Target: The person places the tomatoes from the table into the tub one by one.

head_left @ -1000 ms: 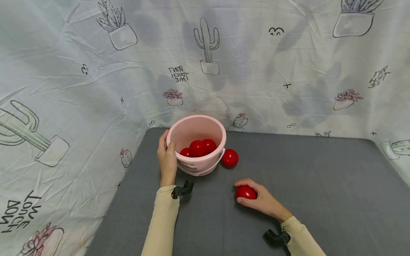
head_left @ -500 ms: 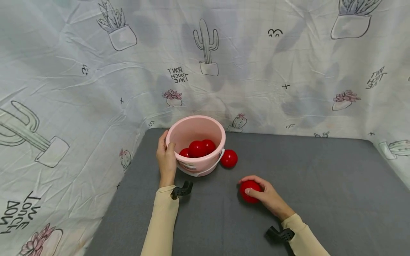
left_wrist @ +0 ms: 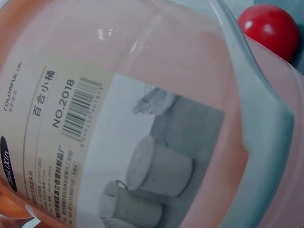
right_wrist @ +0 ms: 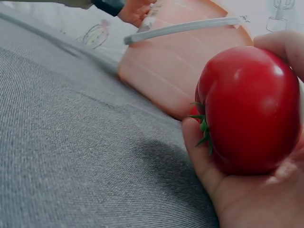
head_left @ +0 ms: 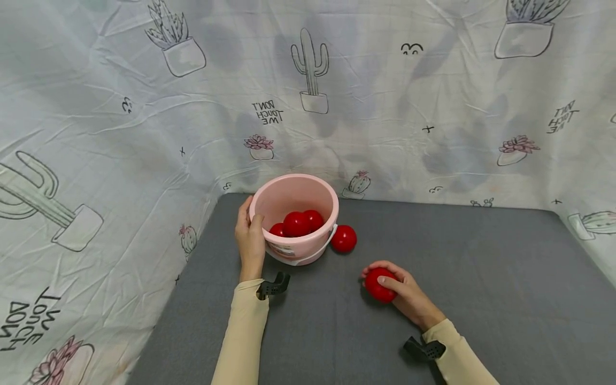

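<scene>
My left hand [head_left: 251, 240] grips the near left rim of a pink bucket [head_left: 300, 247], its thumb over the edge. Several red tomatoes [head_left: 297, 224] lie inside the bucket. In the left wrist view the bucket's wall fills the picture, with a printed label [left_wrist: 114, 152] and a pale handle [left_wrist: 266, 114]. My right hand [head_left: 409, 294] holds a red tomato [head_left: 380, 285], fingers on its far side and thumb over the top. In the right wrist view that tomato [right_wrist: 251, 109] shows a green stalk, and a shadow falls on the cloth below it.
Another tomato [head_left: 344, 239] rests on the grey tabletop [head_left: 457, 267] against the bucket's right side. A white curtain [head_left: 375, 107] printed with cacti hangs behind and along the left. Black wrist mounts [head_left: 274, 286] sit at both cuffs.
My right hand has taken hold of the tomato, turned it and shifted it slightly right and away from me. The left hand and bucket stay in place.
</scene>
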The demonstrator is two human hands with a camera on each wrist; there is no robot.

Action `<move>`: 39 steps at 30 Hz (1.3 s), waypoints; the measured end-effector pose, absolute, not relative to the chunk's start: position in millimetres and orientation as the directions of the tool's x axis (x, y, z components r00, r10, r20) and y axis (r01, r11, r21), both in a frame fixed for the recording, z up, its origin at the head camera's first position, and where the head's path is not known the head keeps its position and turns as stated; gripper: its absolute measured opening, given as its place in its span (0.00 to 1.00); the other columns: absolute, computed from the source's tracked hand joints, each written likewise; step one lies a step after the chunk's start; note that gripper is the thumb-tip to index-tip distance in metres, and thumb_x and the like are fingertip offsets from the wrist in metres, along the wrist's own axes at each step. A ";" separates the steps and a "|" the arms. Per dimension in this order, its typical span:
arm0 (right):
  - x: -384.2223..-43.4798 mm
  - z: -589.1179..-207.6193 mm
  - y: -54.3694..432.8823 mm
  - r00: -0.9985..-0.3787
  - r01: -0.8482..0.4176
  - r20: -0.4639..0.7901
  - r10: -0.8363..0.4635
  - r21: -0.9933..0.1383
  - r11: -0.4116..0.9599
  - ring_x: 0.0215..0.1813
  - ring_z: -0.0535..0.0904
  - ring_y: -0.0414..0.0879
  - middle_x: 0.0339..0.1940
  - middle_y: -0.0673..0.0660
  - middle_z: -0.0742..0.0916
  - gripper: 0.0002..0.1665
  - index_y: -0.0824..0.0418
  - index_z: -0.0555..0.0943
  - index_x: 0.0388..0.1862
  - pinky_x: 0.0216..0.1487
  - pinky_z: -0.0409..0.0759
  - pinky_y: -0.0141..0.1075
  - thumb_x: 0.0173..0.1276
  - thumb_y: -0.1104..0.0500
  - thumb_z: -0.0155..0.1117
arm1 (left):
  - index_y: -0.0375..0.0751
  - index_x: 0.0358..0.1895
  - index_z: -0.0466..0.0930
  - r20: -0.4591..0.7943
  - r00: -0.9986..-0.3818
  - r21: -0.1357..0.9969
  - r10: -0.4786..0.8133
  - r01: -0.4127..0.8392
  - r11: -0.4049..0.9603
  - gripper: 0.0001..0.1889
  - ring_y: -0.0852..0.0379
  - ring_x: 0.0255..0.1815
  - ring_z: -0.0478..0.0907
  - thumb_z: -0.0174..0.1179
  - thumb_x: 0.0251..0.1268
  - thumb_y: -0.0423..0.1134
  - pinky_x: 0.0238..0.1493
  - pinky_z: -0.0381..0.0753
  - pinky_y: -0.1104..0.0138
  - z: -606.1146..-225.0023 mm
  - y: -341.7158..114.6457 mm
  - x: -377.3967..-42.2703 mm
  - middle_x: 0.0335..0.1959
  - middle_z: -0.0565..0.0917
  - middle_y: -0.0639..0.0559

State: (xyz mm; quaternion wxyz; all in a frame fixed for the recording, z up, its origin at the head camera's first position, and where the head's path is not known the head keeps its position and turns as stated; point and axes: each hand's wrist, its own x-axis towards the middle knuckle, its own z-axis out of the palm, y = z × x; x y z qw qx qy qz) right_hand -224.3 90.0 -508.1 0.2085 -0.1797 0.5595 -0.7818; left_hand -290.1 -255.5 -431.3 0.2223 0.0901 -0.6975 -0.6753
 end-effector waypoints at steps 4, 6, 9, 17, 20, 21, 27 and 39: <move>-224.0 -504.1 91.2 -0.833 0.167 0.049 -0.551 -0.927 -0.335 0.64 0.81 0.46 0.60 0.54 0.83 0.18 0.59 0.74 0.63 0.61 0.83 0.45 0.80 0.66 0.44 | 0.50 0.74 0.68 0.192 -0.879 0.981 -0.437 0.183 0.062 0.28 0.53 0.72 0.71 0.46 0.71 0.37 0.74 0.71 0.52 -429.5 -255.8 -287.8 0.74 0.73 0.53; -223.2 -501.3 92.1 -0.833 0.177 0.039 -0.553 -0.927 -0.332 0.64 0.81 0.46 0.60 0.54 0.83 0.19 0.58 0.75 0.63 0.61 0.84 0.45 0.81 0.65 0.43 | 0.50 0.74 0.69 0.187 -0.879 0.982 -0.439 0.181 0.056 0.28 0.53 0.72 0.72 0.46 0.71 0.37 0.73 0.72 0.53 -429.3 -255.2 -286.5 0.74 0.73 0.53; -221.5 -496.2 93.4 -0.828 0.180 0.030 -0.560 -0.931 -0.316 0.64 0.81 0.45 0.60 0.53 0.84 0.19 0.56 0.76 0.62 0.61 0.83 0.42 0.81 0.65 0.43 | 0.50 0.74 0.69 0.178 -0.881 0.984 -0.439 0.173 0.053 0.27 0.54 0.72 0.72 0.46 0.71 0.37 0.73 0.72 0.53 -429.5 -254.3 -284.6 0.73 0.73 0.53; -230.9 -469.7 97.1 -0.769 0.136 0.100 -0.632 -0.940 -0.314 0.62 0.81 0.45 0.59 0.51 0.84 0.21 0.54 0.77 0.61 0.60 0.84 0.42 0.79 0.66 0.42 | 0.50 0.74 0.68 0.170 -0.878 0.984 -0.447 0.172 0.037 0.28 0.53 0.72 0.71 0.46 0.71 0.37 0.74 0.70 0.53 -429.8 -259.0 -281.3 0.74 0.72 0.53; -239.2 -454.7 98.3 -0.766 0.096 0.120 -0.632 -0.950 -0.298 0.61 0.81 0.44 0.59 0.50 0.84 0.20 0.53 0.78 0.60 0.59 0.84 0.42 0.79 0.65 0.42 | 0.51 0.74 0.68 0.164 -0.880 0.986 -0.447 0.163 0.040 0.28 0.53 0.73 0.70 0.46 0.71 0.38 0.75 0.70 0.53 -429.7 -260.9 -280.6 0.74 0.72 0.53; -241.9 -449.2 98.6 -0.767 0.084 0.123 -0.629 -0.954 -0.289 0.61 0.82 0.44 0.59 0.50 0.85 0.20 0.53 0.78 0.60 0.59 0.84 0.41 0.80 0.64 0.42 | 0.50 0.74 0.68 0.164 -0.880 0.986 -0.446 0.162 0.044 0.28 0.53 0.73 0.70 0.46 0.72 0.38 0.75 0.70 0.53 -429.8 -261.2 -280.6 0.74 0.72 0.53; -259.6 -415.0 99.0 -0.740 0.033 0.155 -0.654 -0.964 -0.265 0.59 0.83 0.46 0.57 0.51 0.85 0.20 0.55 0.78 0.58 0.56 0.86 0.42 0.79 0.65 0.41 | 0.52 0.75 0.67 0.159 -0.889 0.987 -0.429 0.152 0.051 0.27 0.52 0.73 0.70 0.45 0.73 0.38 0.75 0.69 0.52 -430.8 -261.0 -281.3 0.75 0.71 0.53; -298.5 -337.8 82.8 -0.720 -0.077 0.239 -0.651 -0.960 -0.268 0.57 0.81 0.48 0.55 0.53 0.85 0.19 0.56 0.80 0.54 0.58 0.85 0.46 0.77 0.65 0.42 | 0.51 0.75 0.67 0.170 -0.892 0.985 -0.420 0.158 0.065 0.28 0.51 0.73 0.71 0.46 0.72 0.40 0.74 0.70 0.51 -426.6 -259.0 -279.9 0.75 0.71 0.52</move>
